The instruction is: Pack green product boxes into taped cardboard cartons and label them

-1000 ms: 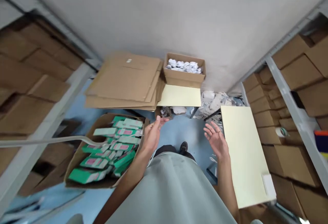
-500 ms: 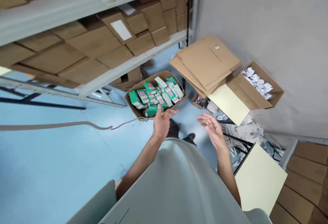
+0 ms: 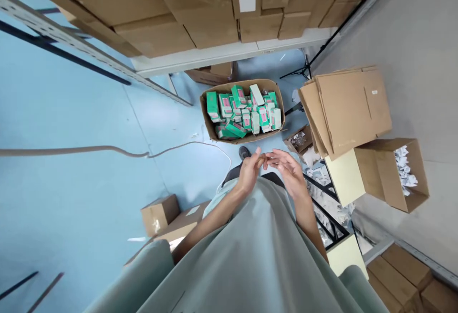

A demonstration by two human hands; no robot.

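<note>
My left hand (image 3: 249,172) is in front of my body, its thumb raised and its fingers loosely bent. My right hand (image 3: 290,173) faces it, fingers stretched towards the left one. The fingertips of the two hands meet or overlap, and I see nothing held in either. Just beyond them on the floor stands an open carton (image 3: 203,112). Inside lie several small green and white boxes (image 3: 265,116) with pink panels, jumbled together. Neither hand touches the carton.
A shelf of brown cartons (image 3: 200,3) runs along the top. Flattened cardboard (image 3: 352,108) and a box of crumpled white paper (image 3: 417,198) are at right. A cable (image 3: 71,151) crosses the blue floor. More cartons (image 3: 161,213) lie at lower left.
My hands have come together from being well apart. The view has turned and tipped down, so the carton of green boxes appears further right and cartons at lower left now show.
</note>
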